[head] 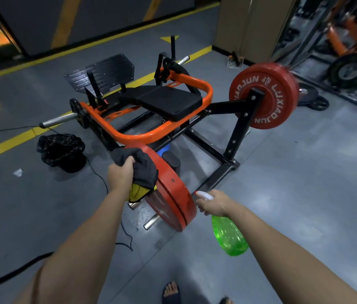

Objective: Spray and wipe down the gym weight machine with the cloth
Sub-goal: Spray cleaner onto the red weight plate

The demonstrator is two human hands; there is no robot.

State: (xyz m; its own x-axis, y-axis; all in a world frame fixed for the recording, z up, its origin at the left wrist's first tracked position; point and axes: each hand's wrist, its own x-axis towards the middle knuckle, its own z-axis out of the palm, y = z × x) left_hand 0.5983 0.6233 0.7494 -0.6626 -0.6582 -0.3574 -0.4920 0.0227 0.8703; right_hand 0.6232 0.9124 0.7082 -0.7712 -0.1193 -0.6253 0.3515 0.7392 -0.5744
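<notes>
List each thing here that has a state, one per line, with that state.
left hand: grips the cloth
cloth: bunched, lying over the top edge of the near red plates
right hand: holds the spray bottle
spray bottle: tilted, nozzle aimed at the near red plates
near red plates: loaded on their bar, upright
far red plate: loaded on its bar, upright
black bag: crumpled on the floor

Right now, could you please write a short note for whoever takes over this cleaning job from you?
Left hand grips the dark grey cloth against the rim of the near red weight plate.
Right hand holds the green spray bottle, nozzle toward that plate.
Done: that plate is under the cloth; nothing else shows as cleaned.
Left, likely: far red weight plate, orange frame, black seat pad, footplate.
</notes>
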